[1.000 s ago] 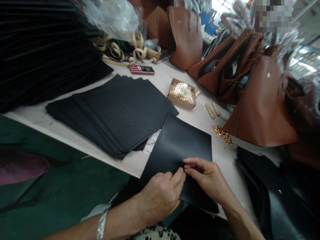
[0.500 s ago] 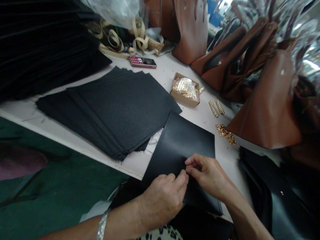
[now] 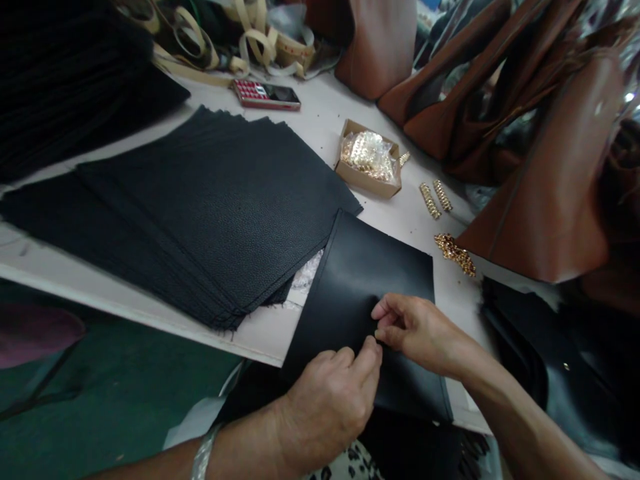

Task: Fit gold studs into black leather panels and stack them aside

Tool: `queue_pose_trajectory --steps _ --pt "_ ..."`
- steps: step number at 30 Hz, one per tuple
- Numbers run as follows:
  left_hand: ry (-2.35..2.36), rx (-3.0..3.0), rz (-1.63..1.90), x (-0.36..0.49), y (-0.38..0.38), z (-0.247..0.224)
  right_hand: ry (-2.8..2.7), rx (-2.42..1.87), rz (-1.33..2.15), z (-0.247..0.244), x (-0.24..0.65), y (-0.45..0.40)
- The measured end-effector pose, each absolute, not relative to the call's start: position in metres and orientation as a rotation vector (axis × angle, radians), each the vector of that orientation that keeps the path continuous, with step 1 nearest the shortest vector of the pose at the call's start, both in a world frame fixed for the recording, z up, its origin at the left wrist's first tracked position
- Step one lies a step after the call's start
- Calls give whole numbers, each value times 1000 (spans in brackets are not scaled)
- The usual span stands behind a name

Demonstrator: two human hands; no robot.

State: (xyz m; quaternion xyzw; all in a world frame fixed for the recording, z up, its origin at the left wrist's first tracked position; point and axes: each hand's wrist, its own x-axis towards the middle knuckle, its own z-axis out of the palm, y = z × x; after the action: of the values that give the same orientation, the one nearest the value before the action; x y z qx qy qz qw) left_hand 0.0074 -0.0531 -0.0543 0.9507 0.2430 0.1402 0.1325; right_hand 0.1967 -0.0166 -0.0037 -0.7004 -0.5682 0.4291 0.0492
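A smooth black leather panel (image 3: 345,273) lies at the table's front edge, partly overhanging it. Over its middle, my left hand (image 3: 340,387) has its fingers drawn together, the tips meeting those of my right hand. My right hand (image 3: 410,330) pinches thumb and forefinger at the same spot. Something small, perhaps gold, shows between the fingertips, too small to name. Left of the panel is a fanned stack of grained black leather pieces (image 3: 225,193). Beyond it on the table lie two short gold chain strips (image 3: 430,200) and a heap of gold chain (image 3: 454,255).
A small cardboard box (image 3: 367,180) holds bagged gold chain pieces. Behind the stack lies a red mobile phone (image 3: 267,95), near rolls of beige tape (image 3: 255,40). Brown leather bags (image 3: 545,200) stand along the right. A black pile (image 3: 65,87) rises at left; black bag pieces (image 3: 580,380) lie at right.
My view has tilted and come closer, so the table things shift in the picture. Both hands stay pinched together over the middle of the panel.
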Motion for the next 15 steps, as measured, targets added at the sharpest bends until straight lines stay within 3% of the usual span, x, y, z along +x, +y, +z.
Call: queue_pose_trajectory --steps 8,11,15 --pt "708 2788 339 7 -52 -50 -1922 -2205 1082 6 188 -6" --pt "733 2851 514 2 -50 -60 -1915 -2164 986 6 194 -12" --pt "618 2941 911 -1 -35 -95 -1660 -2206 515 4 227 -27"
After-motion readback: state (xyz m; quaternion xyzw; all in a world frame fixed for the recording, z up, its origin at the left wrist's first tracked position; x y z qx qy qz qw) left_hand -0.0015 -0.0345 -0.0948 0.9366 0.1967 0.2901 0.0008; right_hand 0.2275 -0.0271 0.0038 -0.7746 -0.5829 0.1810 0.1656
